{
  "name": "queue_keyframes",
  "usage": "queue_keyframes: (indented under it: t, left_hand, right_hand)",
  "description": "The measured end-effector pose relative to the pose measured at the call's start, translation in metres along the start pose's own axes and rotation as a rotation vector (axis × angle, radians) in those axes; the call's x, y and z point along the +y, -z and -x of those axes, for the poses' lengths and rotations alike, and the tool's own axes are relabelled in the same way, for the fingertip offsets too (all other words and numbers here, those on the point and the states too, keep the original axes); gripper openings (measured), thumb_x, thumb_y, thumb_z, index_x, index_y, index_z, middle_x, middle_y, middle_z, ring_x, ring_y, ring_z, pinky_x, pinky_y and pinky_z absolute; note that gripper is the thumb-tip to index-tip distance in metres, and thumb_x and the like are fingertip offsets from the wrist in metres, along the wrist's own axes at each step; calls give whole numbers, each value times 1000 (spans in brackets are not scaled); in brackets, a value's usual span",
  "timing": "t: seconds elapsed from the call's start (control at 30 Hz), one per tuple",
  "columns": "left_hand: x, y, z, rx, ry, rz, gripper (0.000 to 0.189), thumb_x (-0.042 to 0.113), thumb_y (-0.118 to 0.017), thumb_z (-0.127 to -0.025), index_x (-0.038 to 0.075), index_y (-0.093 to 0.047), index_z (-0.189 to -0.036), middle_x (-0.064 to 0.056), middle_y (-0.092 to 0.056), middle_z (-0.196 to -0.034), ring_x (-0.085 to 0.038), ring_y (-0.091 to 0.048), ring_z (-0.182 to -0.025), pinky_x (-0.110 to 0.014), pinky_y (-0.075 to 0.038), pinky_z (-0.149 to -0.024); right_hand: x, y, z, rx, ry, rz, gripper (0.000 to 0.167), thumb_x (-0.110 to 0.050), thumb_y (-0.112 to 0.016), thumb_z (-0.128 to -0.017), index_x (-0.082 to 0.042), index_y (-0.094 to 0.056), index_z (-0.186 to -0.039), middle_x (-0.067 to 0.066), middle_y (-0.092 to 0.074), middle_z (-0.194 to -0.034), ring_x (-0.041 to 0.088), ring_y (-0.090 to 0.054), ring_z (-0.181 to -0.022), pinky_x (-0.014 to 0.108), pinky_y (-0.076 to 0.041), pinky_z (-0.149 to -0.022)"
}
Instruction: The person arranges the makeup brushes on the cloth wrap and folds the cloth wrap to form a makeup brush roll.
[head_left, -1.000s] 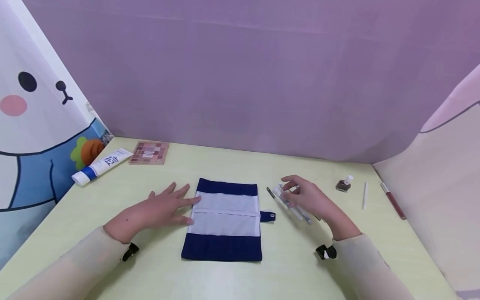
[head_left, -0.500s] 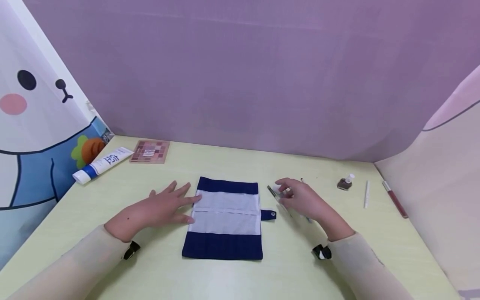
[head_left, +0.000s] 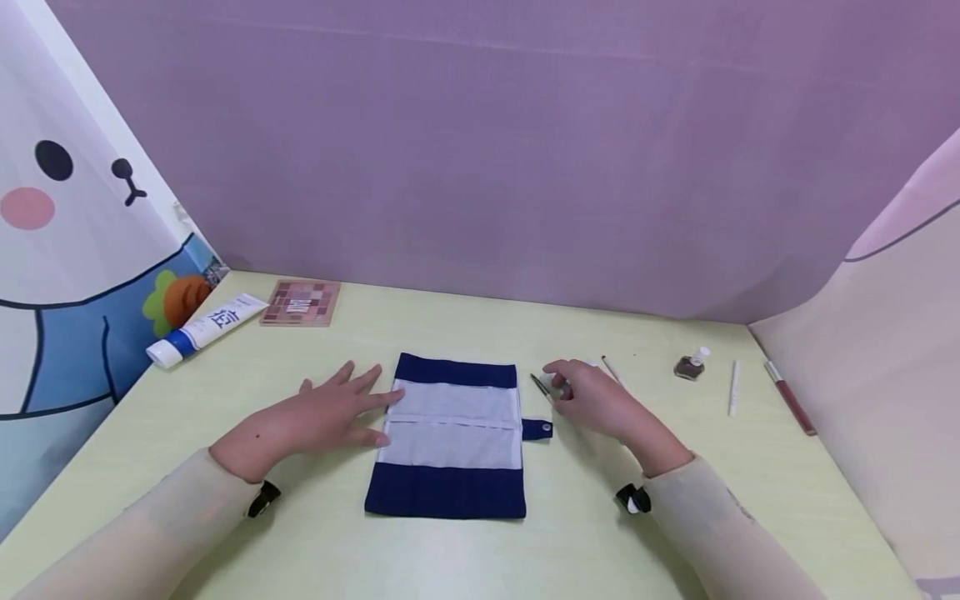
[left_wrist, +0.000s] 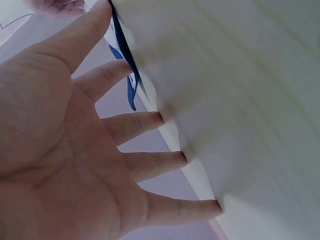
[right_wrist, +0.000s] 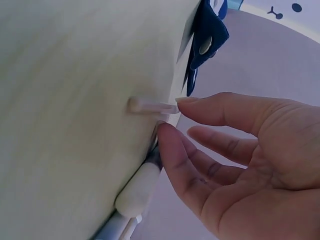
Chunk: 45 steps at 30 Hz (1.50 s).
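My left hand (head_left: 330, 412) lies with spread fingers at the left edge of an unfolded navy-and-white fabric case (head_left: 450, 446); its forefinger and thumb tips touch the case. In the left wrist view, the other fingertips rest on the table. Right of the case's snap tab (head_left: 536, 430), my right hand (head_left: 600, 400) has its thumb and forefinger at a slim pen-like stick (head_left: 540, 386) with a dark end, pinching it. The right wrist view shows this pale, blurred stick (right_wrist: 150, 106) at the thumb tip. A thick pale-handled tool (right_wrist: 137, 195) lies below the forefinger, mostly hidden in the head view.
Another thin stick (head_left: 611, 368) lies just beyond the right hand. Farther right are a small dark bottle (head_left: 688, 367), a white stick (head_left: 733, 388) and a red-brown tube (head_left: 791, 400). A white-and-blue squeeze tube (head_left: 206, 329) and pink checkered palette (head_left: 302, 302) lie back left.
My right hand has moved left and lowered over the sticks, covering most of them; the dark-ended stick has shifted slightly left. The left hand and the case have stayed in place.
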<state>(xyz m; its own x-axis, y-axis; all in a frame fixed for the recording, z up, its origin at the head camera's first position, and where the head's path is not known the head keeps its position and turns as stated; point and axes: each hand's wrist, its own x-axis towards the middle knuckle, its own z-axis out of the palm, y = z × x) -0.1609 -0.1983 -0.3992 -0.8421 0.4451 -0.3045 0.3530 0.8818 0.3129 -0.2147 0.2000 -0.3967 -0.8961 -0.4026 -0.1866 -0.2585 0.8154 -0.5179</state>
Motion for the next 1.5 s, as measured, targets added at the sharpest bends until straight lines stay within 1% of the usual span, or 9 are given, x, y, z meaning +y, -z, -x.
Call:
queue_keyframes:
  t: [0.23,0.3,0.37,0.5,0.8,0.93,1.1,1.3,1.5]
  left_hand:
    - [1,0,2,4,-3,2,74,62,-67,-98,35,-45,-163,-23,-23,-178,-64,-16,-159,-98,-20,-104]
    - [2,1,3,4,-5,3,74,62,-67,-98,34,-45,-163,-23,-24,-177,-65,-17,-159,-98,-21,-104]
    - [3,2,4,4,-7,4,74,63,-67,-98,34,-45,-163,-23,-24,-177,-65,-17,-159,-98,-21,-103]
    - [4,3,5,4,-10,1,75,63,-67,-98,35,-45,-164,-23,-23,-178,-65,-17,-159,-98,-21,-104]
    - [1,2,3,7,-12,-2,74,62,-65,-99,35,-44,-164,-23,-22,-178,-65,-15,-159,-98,-20,-104]
    - [0,2,2,4,-8,-4,73,61,-66,-100,35,-43,-164,-22,-22,-178,-64,-15,-160,-98,-20,-104]
    - [2,2,2,3,-11,-11,74,62,-66,-99,35,-43,-164,-23,-22,-178,-65,-16,-159,-98,-21,-104]
    - [3,3,2,3,-17,-14,74,64,-66,-98,36,-44,-164,-23,-23,-178,-65,-17,-159,-98,-22,-103]
    - [2,3,1,-2,-13,-15,73,62,-65,-99,35,-44,-164,-23,-22,-178,-65,-16,-159,-98,-21,-103]
  right_hand:
    - [-5,-4,-2,0,23,90,50,5,-67,-94,4,-62,-143,17,-69,-120,21,-63,-100,41,-57,-93]
    - [-5,-5,-3,6,25,107,44,6,-66,-93,2,-66,-137,13,-68,-114,21,-60,-97,39,-55,-90]
    - [-5,-6,-4,9,29,121,32,6,-65,-92,0,-70,-124,11,-65,-107,20,-56,-93,37,-52,-85]
    - [-6,-6,-4,16,36,140,19,6,-65,-91,-4,-68,-107,8,-60,-97,19,-50,-87,34,-45,-78]
    - [-7,-5,-6,-1,48,133,16,4,-73,-87,-6,-66,-98,8,-60,-97,18,-50,-87,32,-43,-76]
    - [-5,-4,-8,-11,60,110,21,5,-75,-85,-5,-70,-102,7,-65,-96,17,-54,-87,31,-46,-77]
    - [-2,-2,-8,-35,69,67,19,6,-72,-86,-4,-72,-103,6,-70,-94,17,-57,-86,33,-51,-79]
    - [1,1,-5,-30,60,32,35,3,-71,-88,1,-74,-123,9,-75,-100,17,-65,-90,33,-56,-82]
    - [2,10,-4,-15,48,-54,52,1,-68,-90,6,-65,-142,15,-76,-113,21,-70,-101,31,-59,-82]
